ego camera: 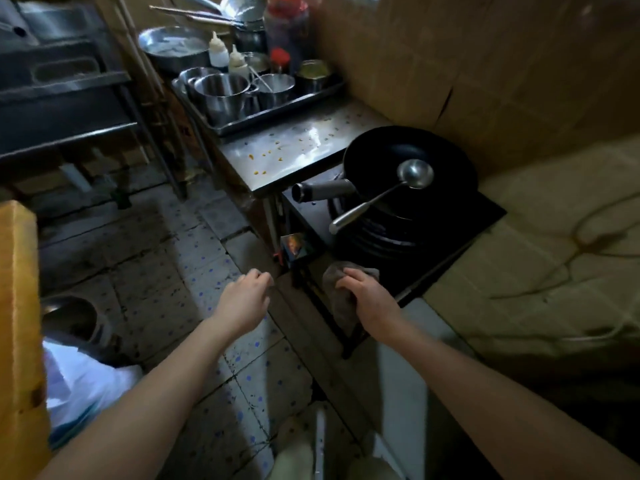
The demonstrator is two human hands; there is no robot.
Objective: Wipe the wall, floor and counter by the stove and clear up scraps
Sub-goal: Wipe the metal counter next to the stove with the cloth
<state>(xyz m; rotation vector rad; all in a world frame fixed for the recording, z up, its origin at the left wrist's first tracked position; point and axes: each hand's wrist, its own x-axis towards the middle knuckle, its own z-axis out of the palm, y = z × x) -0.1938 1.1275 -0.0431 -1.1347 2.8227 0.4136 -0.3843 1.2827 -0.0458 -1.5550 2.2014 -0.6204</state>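
R hand (363,292) grips 1 rag (337,306) | L hand (247,292) loosely curled, empty | 1 wok (388,157), 1 ladle (414,173)

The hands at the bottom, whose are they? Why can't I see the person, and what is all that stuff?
The camera sits on the person's head and looks down, so you see only their arms. The right hand grips a grey rag at the front edge of the black stove. The left hand is loosely curled over the tiled floor and seems to hold nothing. On the stove sits a black wok with a metal ladle resting in it. Beside it, the shiny counter has little orange scraps on it. Behind that, a tray holds steel pots and squeeze bottles.
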